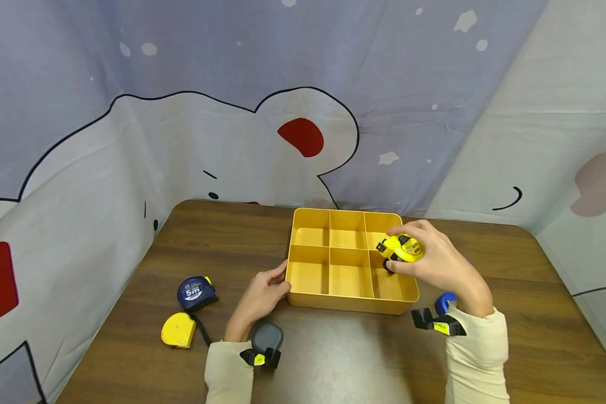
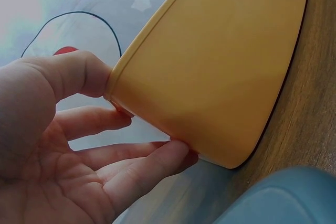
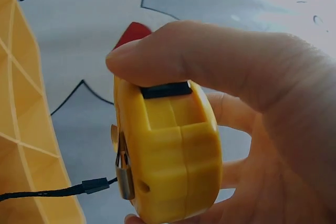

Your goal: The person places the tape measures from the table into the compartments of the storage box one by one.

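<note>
My right hand (image 1: 441, 264) grips a yellow tape measure (image 1: 405, 248) between thumb and fingers, above the right-hand compartments of a yellow divided box (image 1: 350, 303). A metal hook and a black wrist cord (image 3: 63, 190) show on the tape measure in the right wrist view. At the box's front left corner, my left hand (image 1: 259, 294) holds the wall, thumb at the rim and fingertips against the side. In the left wrist view, the left hand (image 2: 79, 145) touches that corner. The box's visible compartments hold nothing, though the right hand partly hides the right ones.
Left on the wooden table (image 1: 232, 235) lie a navy tape measure (image 1: 196, 293) marked 5m and another yellow one (image 1: 179, 330). A dark grey tape measure (image 1: 267, 338) sits beside my left wrist. A blue one (image 1: 444, 303) is partly hidden by my right wrist. A printed curtain (image 1: 222, 140) hangs behind.
</note>
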Motion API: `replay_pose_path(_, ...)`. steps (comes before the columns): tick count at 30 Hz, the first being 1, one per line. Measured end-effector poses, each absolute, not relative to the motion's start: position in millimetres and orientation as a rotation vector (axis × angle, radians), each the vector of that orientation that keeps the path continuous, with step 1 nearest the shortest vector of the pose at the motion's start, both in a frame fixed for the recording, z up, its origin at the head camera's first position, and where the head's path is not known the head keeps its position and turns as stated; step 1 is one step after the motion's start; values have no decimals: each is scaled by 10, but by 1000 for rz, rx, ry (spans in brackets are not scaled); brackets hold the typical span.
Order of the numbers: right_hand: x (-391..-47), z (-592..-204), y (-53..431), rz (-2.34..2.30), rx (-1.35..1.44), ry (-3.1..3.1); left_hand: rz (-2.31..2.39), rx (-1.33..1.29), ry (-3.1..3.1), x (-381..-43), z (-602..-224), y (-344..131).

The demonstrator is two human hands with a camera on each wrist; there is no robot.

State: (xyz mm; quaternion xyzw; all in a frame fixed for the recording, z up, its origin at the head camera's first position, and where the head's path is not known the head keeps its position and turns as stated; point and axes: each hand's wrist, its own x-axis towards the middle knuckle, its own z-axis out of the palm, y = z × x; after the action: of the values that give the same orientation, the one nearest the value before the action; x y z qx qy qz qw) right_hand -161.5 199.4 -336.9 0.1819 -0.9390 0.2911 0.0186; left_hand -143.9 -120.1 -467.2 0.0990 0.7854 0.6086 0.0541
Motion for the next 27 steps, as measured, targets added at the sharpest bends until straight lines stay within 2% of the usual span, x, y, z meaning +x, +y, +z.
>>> replay_pose_path(7,-1632,-3567,2027,923,559,-2964,1855,265,2365,-1436,-4670,-1198)
replay_pose_path(14,-1686,-3670,2038,869,608,-3008,1812,235,2368,-1334,-4395,-1169)
replay_pose_path(27,-1742,-3754,2036,764,779,-3080,1832,205,2379,-1445,-4673,-1191)
